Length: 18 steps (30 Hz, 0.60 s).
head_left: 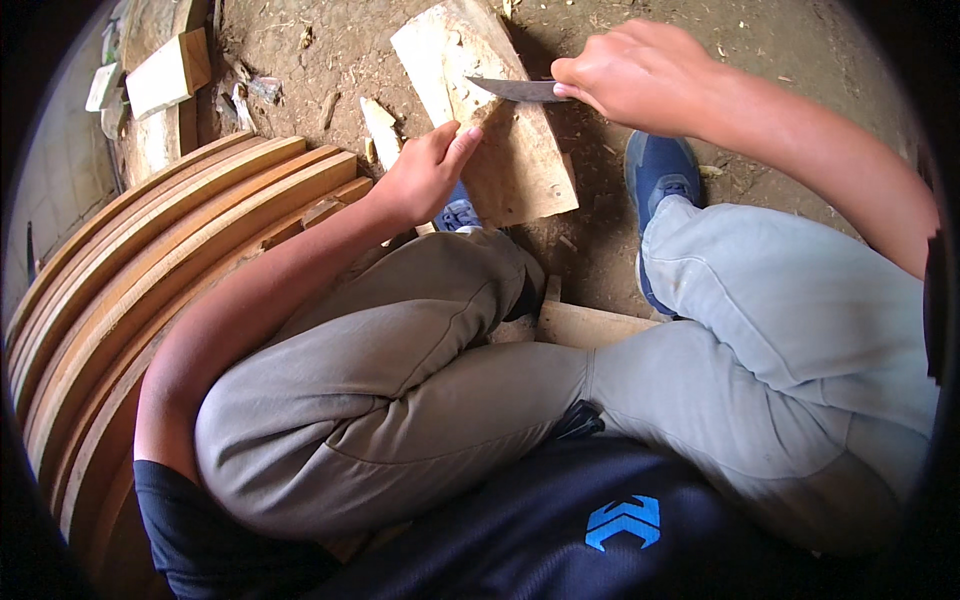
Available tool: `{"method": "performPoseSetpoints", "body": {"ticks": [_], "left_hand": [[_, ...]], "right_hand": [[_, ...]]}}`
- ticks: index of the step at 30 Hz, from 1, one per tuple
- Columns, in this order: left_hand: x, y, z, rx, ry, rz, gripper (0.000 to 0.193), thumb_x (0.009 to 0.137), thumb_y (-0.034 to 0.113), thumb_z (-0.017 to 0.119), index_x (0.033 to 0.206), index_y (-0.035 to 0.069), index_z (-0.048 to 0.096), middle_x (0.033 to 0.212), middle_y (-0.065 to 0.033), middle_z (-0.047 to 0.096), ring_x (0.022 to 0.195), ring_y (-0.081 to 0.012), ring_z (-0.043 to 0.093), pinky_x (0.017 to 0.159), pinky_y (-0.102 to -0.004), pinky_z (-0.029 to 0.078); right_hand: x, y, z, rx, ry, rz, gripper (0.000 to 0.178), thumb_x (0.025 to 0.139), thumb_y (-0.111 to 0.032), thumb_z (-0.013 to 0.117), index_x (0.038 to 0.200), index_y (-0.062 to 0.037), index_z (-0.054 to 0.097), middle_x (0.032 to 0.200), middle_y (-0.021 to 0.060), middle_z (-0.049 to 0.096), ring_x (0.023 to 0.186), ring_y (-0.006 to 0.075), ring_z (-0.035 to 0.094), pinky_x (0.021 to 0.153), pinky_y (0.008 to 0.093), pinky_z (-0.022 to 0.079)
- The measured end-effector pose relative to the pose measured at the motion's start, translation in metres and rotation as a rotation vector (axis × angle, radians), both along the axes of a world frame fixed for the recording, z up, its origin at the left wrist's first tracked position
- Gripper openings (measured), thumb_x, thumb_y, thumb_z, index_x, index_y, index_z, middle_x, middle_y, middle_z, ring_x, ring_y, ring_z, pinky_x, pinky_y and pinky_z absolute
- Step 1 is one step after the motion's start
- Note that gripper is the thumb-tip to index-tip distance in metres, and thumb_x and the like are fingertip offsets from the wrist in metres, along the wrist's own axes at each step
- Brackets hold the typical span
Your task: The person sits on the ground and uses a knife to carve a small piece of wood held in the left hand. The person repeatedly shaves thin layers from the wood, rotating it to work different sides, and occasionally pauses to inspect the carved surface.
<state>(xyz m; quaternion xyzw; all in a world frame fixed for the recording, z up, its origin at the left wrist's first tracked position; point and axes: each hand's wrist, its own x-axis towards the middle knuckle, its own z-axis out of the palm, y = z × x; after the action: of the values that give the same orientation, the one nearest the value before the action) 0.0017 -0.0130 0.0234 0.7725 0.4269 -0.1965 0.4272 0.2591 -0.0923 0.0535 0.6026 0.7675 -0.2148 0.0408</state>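
My right hand (640,80) is wrapped round the handle of a knife (520,91), its dark blade pointing left over a pale wooden board (535,165). The handle is mostly hidden in my fist. The board lies tilted between my feet, with small chips on its upper part. At the board's left edge, my left hand (425,175) is closed, thumb and fingers together just below the knife tip. What it pinches, if anything, is too small or hidden to make out.
A stack of curved wooden planks (190,230) stands along my left side. Cut wood blocks (170,75) are at the upper left. A pale wood offcut (380,130) and scattered chips lie on the dirt floor (330,50). My blue shoe (662,170) is right of the board.
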Motion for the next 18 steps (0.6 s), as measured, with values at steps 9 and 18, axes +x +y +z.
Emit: {"method": "performPoseSetpoints", "body": {"ticks": [9,18], "left_hand": [[-0.002,0.002,-0.006,0.052,-0.011,-0.089,0.050,0.106,0.042,0.039,0.094,-0.004,0.051,0.077,-0.0305,0.060,0.080,-0.0484,0.060,0.075,-0.0525,0.045],[-0.004,0.005,-0.008,0.018,-0.050,-0.056,0.052,0.106,0.042,0.037,0.092,-0.005,0.053,0.080,-0.0312,0.060,0.083,-0.0478,0.060,0.077,-0.0518,0.045]], "right_hand": [[0.001,0.000,-0.017,0.042,0.094,0.084,0.030,0.100,-0.033,0.049,0.096,-0.0084,0.067,0.080,0.0179,0.068,0.082,0.0389,0.067,0.070,0.0499,0.053],[-0.004,0.011,-0.041,-0.217,0.415,-0.063,0.036,0.103,-0.033,0.046,0.092,-0.0032,0.062,0.072,0.0140,0.062,0.068,0.0305,0.063,0.062,0.0447,0.048]]}}
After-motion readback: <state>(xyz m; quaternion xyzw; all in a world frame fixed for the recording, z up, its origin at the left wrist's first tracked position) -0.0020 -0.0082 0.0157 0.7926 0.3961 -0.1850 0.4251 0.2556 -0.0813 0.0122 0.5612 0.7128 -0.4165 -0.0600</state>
